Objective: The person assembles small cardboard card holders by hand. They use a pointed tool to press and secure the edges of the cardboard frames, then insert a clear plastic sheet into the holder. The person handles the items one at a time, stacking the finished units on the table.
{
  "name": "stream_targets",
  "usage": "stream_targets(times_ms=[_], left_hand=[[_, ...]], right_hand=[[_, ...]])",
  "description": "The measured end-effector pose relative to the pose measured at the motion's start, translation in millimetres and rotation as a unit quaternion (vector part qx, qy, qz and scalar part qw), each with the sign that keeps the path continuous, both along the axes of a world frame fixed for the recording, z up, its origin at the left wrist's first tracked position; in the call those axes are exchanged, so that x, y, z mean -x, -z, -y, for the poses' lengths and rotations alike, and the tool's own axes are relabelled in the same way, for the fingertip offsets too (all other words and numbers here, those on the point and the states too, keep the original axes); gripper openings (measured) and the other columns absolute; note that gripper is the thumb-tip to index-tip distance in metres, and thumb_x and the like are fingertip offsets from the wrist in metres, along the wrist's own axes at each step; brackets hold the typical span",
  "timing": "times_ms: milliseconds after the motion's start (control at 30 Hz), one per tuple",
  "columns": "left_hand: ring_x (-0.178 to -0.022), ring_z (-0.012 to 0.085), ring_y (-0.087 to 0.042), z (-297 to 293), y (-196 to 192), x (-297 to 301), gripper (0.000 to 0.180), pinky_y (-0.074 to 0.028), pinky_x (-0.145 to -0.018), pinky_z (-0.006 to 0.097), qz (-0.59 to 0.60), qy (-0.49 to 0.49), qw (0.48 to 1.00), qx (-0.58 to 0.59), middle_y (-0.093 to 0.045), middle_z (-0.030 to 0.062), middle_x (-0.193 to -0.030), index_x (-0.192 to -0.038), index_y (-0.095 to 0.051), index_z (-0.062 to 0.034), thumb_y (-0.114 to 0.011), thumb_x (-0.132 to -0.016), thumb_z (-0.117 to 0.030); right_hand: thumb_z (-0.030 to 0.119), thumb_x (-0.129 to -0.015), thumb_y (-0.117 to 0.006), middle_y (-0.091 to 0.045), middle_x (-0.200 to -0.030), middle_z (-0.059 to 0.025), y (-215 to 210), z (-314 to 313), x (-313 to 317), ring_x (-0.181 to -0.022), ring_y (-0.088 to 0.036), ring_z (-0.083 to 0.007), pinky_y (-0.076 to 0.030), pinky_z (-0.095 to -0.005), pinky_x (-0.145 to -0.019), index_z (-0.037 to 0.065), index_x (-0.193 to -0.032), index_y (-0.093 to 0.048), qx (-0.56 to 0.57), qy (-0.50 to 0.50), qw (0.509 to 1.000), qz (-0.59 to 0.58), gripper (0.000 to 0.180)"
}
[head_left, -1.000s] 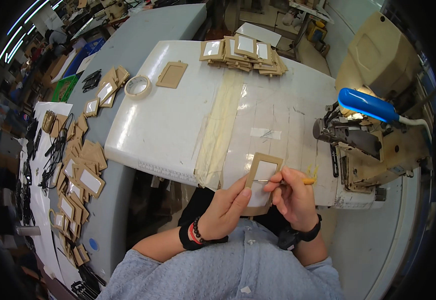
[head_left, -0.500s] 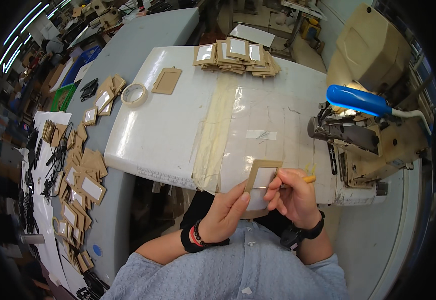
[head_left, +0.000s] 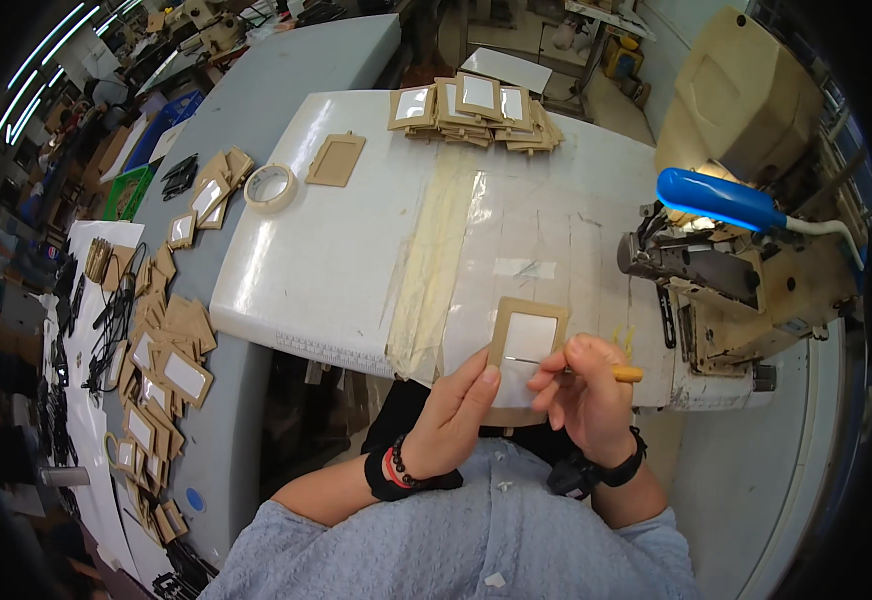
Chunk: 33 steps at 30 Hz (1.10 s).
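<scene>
Above my lap, at the front edge of the white table, my left hand [head_left: 448,424] grips a tan card holder [head_left: 502,334] by its left side, thumb on its face. It has a frame around a white window. Between the fingers of my right hand [head_left: 594,402] is an awl [head_left: 627,373] with a yellow-orange handle. Its thin metal shaft points left across the window; whether the tip touches the surface I cannot tell. A second tan holder [head_left: 336,160] lies flat farther back, beside a roll of tape [head_left: 270,188].
Stacked card holders [head_left: 478,95] sit at the table's far edge. At right stands a sewing machine [head_left: 736,270] with a blue-handled lamp [head_left: 721,200] near it. On the grey side table [head_left: 241,440] at left lie many more holders [head_left: 184,376] and black cords [head_left: 116,320].
The card holder has turned to face upward more squarely and come up slightly. My right hand has shifted a little right, and the awl's shaft now shows plainly over the window.
</scene>
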<state>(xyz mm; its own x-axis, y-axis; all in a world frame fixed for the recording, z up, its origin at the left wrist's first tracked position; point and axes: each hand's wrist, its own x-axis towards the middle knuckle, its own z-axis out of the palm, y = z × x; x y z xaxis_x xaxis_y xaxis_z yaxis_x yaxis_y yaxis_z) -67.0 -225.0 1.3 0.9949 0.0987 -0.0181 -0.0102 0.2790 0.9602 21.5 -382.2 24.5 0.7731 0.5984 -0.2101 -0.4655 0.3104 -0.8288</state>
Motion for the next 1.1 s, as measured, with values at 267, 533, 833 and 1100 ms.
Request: stream_targets(times_ms=[267,533,833,1100], left_hand=[[-0.110,0.0143,-0.055,-4.4,-6.3,0.8,0.040,-0.044,-0.094,0.028,-0.005,0.028,0.999,-0.023,-0.058,0.0117,-0.121,-0.133,-0.043,0.0062,-0.030,-0.103,-0.018],[-0.097,0.0117,-0.057,-1.9,-2.1,1.7,0.040,-0.047,-0.084,0.026,0.006,0.004,1.000,-0.021,-0.062,0.0090,-0.110,-0.136,-0.044,0.0016,-0.033,-0.104,-0.018],[-0.105,0.0149,-0.056,-0.3,-2.7,3.8,0.039,-0.043,-0.091,0.028,0.004,0.001,1.000,-0.013,-0.061,0.0104,-0.114,-0.135,-0.045,0.0035,-0.035,-0.102,-0.015],[-0.108,0.0170,-0.056,-3.5,-7.7,6.8,0.040,-0.042,-0.094,0.029,-0.004,0.045,0.999,-0.007,-0.060,0.0117,-0.117,-0.136,-0.044,0.0045,-0.034,-0.102,-0.015]], right_hand=[[0.021,-0.099,-0.047,-0.067,-0.081,-0.0235,-1.5,-1.7,0.6,-0.063,-0.070,-0.0240,-0.050,-0.0239,-0.040,-0.008,-0.089,-0.060,0.004,-0.006,1.000,0.015,0.033],[0.025,-0.097,-0.048,-0.067,-0.075,-0.0205,-5.5,-8.1,4.9,-0.056,-0.067,-0.0215,-0.046,-0.0229,-0.036,-0.003,-0.085,-0.060,0.041,0.028,0.998,0.025,0.032],[0.025,-0.099,-0.048,-0.068,-0.080,-0.0210,-5.8,-1.5,-2.3,-0.063,-0.069,-0.0203,-0.039,-0.0190,-0.034,-0.005,-0.089,-0.061,0.030,-0.016,0.999,-0.010,0.034],[0.026,-0.098,-0.049,-0.068,-0.076,-0.0206,-7.3,4.9,-13.0,-0.057,-0.068,-0.0195,-0.034,-0.0175,-0.032,-0.004,-0.085,-0.062,0.025,-0.075,0.997,-0.015,0.035]])
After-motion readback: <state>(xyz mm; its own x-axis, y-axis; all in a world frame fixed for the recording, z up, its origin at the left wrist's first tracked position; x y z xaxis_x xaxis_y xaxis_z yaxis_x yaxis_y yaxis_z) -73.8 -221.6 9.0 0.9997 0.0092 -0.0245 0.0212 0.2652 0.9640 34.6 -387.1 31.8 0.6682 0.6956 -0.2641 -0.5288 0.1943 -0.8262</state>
